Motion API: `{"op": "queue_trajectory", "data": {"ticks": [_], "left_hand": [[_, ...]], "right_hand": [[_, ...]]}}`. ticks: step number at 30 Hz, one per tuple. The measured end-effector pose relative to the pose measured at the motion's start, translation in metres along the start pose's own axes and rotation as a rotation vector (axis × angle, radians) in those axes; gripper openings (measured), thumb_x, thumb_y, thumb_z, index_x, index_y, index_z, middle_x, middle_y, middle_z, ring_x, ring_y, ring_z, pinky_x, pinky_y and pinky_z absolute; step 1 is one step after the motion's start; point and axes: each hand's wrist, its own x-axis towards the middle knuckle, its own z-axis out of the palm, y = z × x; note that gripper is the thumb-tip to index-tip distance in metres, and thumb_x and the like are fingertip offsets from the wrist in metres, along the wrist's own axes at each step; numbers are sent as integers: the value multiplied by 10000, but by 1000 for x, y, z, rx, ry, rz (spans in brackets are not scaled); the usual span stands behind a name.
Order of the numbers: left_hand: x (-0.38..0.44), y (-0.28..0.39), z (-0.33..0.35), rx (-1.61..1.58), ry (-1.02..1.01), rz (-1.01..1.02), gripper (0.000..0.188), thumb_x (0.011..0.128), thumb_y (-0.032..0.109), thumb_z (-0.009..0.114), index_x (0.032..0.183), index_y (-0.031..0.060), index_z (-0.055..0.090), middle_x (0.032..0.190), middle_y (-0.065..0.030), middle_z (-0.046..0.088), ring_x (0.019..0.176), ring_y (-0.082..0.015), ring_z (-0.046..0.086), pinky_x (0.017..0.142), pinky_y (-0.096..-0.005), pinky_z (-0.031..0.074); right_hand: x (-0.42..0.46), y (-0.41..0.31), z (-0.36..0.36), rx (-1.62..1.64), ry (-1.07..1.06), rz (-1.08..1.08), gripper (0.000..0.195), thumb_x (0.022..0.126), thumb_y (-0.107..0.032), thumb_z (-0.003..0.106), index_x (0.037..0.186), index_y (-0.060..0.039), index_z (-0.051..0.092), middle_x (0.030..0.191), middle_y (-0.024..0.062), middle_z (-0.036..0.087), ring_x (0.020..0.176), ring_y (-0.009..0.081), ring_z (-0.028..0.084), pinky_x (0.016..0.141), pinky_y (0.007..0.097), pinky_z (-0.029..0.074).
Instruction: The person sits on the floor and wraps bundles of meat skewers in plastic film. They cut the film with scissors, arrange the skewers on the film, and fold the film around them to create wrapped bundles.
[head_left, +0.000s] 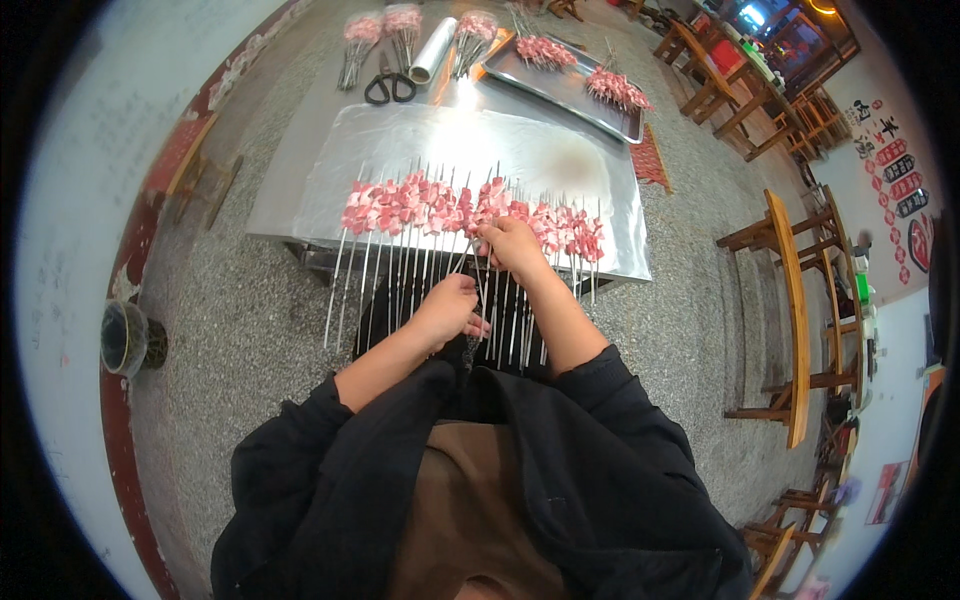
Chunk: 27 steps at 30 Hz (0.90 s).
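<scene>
A row of raw meat skewers (405, 206) lies side by side along the near edge of the metal table, on a clear plastic film (360, 142). Their metal shafts stick out past the edge above my lap. My right hand (514, 244) pinches skewers just below the meat, near the middle of the row. Lower down, my left hand (446, 311) has its fingers curled around the bare shafts of a few skewers. My fingers partly hide which shafts each hand holds.
Beyond the film lie black-handled scissors (390, 88), a roll of plastic wrap (433, 52) and wrapped skewer bundles (363, 34). A metal tray (555, 94) holds more skewers at the far right. Wooden benches (791, 315) stand to the right, a bin (124, 339) to the left.
</scene>
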Motion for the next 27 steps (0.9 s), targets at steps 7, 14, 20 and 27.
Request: {"op": "queue_trajectory", "data": {"ticks": [7, 14, 20, 27], "left_hand": [[8, -6, 22, 36, 74, 30, 462, 985, 37, 380, 1420, -72, 270, 1238, -251, 533, 662, -275, 674, 549, -362, 578], [31, -23, 33, 151, 261, 0, 316, 960, 87, 462, 1250, -35, 427, 903, -152, 596, 535, -211, 563, 450, -358, 479], [75, -70, 16, 488, 441, 284, 124, 965, 117, 506, 984, -5, 523, 827, -135, 609, 667, -231, 596, 573, -385, 469], [18, -33, 18, 609, 412, 423, 137, 985, 146, 509, 1001, 10, 516, 819, -116, 603, 743, -209, 599, 681, -363, 471]], "right_hand": [[-13, -10, -18, 12, 20, -80, 219, 945, -211, 592, 834, -28, 635, 660, 37, 616, 495, 85, 486, 444, 247, 361], [-19, -4, -25, 59, 14, -119, 194, 968, -198, 582, 834, -64, 624, 661, -5, 577, 457, 53, 421, 409, 206, 309], [-21, 7, -23, 92, -2, -100, 179, 981, -212, 585, 900, -68, 655, 645, -11, 571, 446, 45, 421, 406, 200, 311], [-22, 8, -23, 45, 30, -162, 209, 978, -230, 605, 968, -46, 703, 673, -17, 603, 486, 41, 443, 441, 193, 338]]}}
